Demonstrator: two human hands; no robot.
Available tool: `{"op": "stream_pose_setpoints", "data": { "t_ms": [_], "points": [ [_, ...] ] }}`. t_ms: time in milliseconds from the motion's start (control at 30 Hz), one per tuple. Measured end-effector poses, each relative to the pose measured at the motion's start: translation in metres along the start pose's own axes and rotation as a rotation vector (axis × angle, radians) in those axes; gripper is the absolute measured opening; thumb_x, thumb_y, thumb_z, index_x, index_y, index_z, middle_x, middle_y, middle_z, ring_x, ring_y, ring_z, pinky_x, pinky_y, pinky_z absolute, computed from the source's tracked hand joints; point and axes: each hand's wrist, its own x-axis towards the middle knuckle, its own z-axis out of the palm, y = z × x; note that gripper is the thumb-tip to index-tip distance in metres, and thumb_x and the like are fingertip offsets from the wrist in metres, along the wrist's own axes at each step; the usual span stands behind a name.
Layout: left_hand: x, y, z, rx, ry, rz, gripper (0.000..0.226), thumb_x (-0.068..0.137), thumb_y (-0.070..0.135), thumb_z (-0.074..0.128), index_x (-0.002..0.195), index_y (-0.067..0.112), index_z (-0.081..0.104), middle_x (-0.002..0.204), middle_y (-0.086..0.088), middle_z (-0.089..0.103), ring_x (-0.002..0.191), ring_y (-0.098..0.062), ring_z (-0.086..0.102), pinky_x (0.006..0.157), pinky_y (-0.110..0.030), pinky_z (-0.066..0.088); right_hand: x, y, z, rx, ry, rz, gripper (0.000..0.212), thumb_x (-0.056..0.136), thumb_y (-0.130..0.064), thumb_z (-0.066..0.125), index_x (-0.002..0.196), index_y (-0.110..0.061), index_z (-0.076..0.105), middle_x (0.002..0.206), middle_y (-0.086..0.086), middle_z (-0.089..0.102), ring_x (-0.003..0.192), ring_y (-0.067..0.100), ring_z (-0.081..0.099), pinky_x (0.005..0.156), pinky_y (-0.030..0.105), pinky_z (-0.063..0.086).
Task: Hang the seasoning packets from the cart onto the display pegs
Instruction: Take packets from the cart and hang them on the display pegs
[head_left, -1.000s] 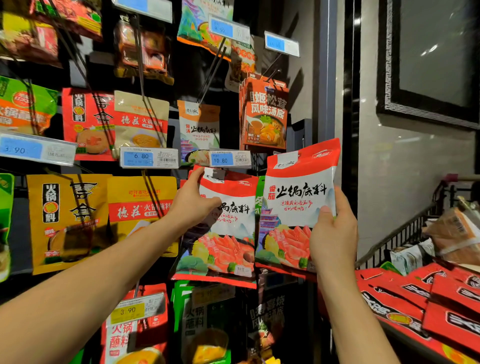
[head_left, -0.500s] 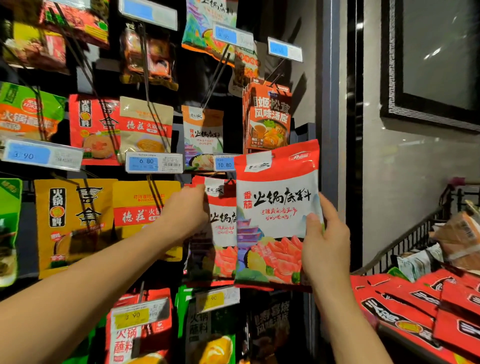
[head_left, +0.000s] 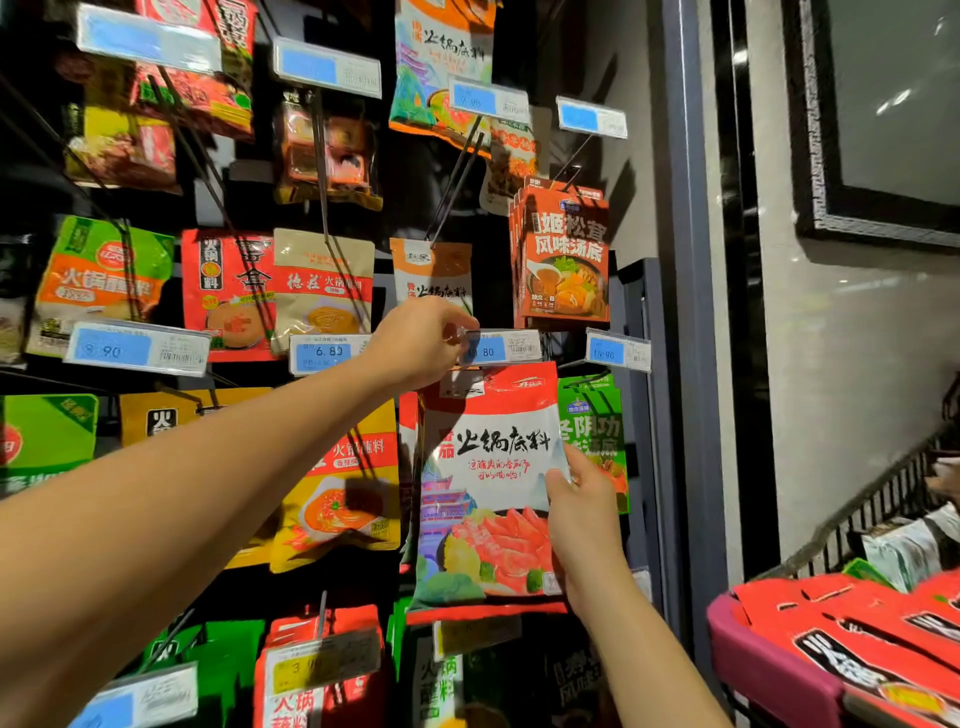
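Fingers (head_left: 453, 323) of the left hand (head_left: 421, 340) are pinched on the price tag (head_left: 506, 349), probably to free the way, while just below them the red packet (head_left: 488, 467) is gripped by the right hand (head_left: 584, 514).

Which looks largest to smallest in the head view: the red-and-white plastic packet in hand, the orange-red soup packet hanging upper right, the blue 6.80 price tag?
1. Red-and-white packet, though perhaps nearer the camera.
2. Orange-red soup packet.
3. Blue 6.80 price tag.

Blue price tag (head_left: 322, 353) marked 6.80, yellow price tag (head_left: 322, 665) lower down, grey wall (head_left: 857, 389), dark ornate frame (head_left: 810, 156) upper right.
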Motion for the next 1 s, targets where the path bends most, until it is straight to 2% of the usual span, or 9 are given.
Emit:
{"op": "stream_pose_setpoints", "data": {
  "t_ms": [133,233,400,533,667,833,867,933,1000],
  "points": [
    [0.003,-0.008,0.001,-0.076,-0.01,-0.037,0.027,0.093,0.018,0.07,0.119,0.024,0.075,0.113,0.0,0.073,0.098,-0.017,0.063,0.079,-0.027,0.046,0.004,0.001,0.004,0.068,0.01,0.067,0.039,0.105,-0.001,0.042,0.115,-0.032,0.064,0.111,-0.006,0.072,0.103,0.016,0.068,0.086,0.036,0.057],
    [0.003,-0.01,0.002,-0.086,-0.012,-0.033,0.028,0.092,0.022,0.072,0.12,0.025,0.075,0.115,0.0,0.073,0.091,-0.011,0.058,0.077,-0.025,0.044,0.003,-0.001,0.002,0.1,0.004,0.101,0.039,0.107,-0.003,0.043,0.122,-0.035,0.059,0.108,-0.01,0.069,0.102,0.015,0.067,0.083,0.033,0.056],
    [0.002,-0.008,0.003,-0.111,0.007,-0.055,0.028,0.092,0.021,0.074,0.12,0.024,0.075,0.115,-0.001,0.074,0.092,-0.012,0.058,0.078,-0.026,0.045,0.006,-0.008,-0.002,0.088,-0.033,0.172,0.035,0.107,-0.004,0.043,0.12,-0.028,0.065,0.112,0.0,0.072,0.106,0.024,0.069,0.095,0.047,0.059],
    [0.001,-0.007,0.003,-0.105,0.015,-0.045,0.028,0.093,0.021,0.073,0.121,0.022,0.075,0.113,-0.001,0.074,0.09,-0.011,0.055,0.075,-0.025,0.042,0.011,-0.011,-0.01,0.052,-0.093,0.208,0.038,0.106,-0.002,0.043,0.1,-0.03,0.068,0.107,0.002,0.075,0.106,0.028,0.07,0.097,0.05,0.058],
    [0.001,-0.007,0.003,-0.105,0.015,-0.05,0.029,0.093,0.022,0.073,0.121,0.023,0.074,0.114,-0.003,0.073,0.089,-0.013,0.055,0.074,-0.025,0.041,0.017,-0.015,-0.014,0.033,-0.135,0.228,0.036,0.105,0.003,0.043,0.1,-0.023,0.068,0.104,0.004,0.074,0.102,0.027,0.069,0.083,0.037,0.057],
    [0.0,-0.006,0.002,-0.109,0.011,-0.055,0.027,0.092,0.024,0.075,0.119,0.025,0.075,0.11,-0.001,0.073,0.087,-0.013,0.057,0.073,-0.027,0.044,0.022,-0.013,-0.007,-0.014,-0.124,0.15,0.042,0.105,0.003,0.04,0.092,-0.028,0.065,0.1,-0.001,0.071,0.101,0.027,0.067,0.089,0.042,0.058],
    [-0.001,-0.005,0.002,-0.109,0.012,-0.058,0.027,0.092,0.024,0.075,0.119,0.025,0.075,0.108,-0.001,0.072,0.086,-0.012,0.057,0.073,-0.027,0.044,0.024,-0.009,-0.004,-0.06,-0.122,0.118,0.041,0.105,0.002,0.039,0.098,-0.027,0.066,0.106,0.001,0.072,0.102,0.026,0.067,0.091,0.044,0.057],
    [-0.001,-0.006,0.002,-0.105,0.011,-0.06,0.027,0.092,0.024,0.075,0.119,0.026,0.075,0.104,0.002,0.07,0.084,-0.01,0.055,0.071,-0.026,0.042,0.024,0.0,0.002,-0.193,-0.103,0.041,0.04,0.105,0.0,0.038,0.129,-0.02,0.063,0.127,0.007,0.068,0.107,0.025,0.062,0.094,0.042,0.054],
    [-0.001,-0.006,0.002,-0.104,0.015,-0.062,0.026,0.092,0.022,0.073,0.118,0.027,0.076,0.101,0.006,0.067,0.084,-0.009,0.054,0.071,-0.024,0.04,0.02,0.015,0.002,-0.344,-0.056,-0.091,0.054,0.105,-0.006,0.042,0.157,-0.023,0.038,0.144,0.009,0.056,0.122,0.029,0.056,0.099,0.04,0.047]
  ]
}}
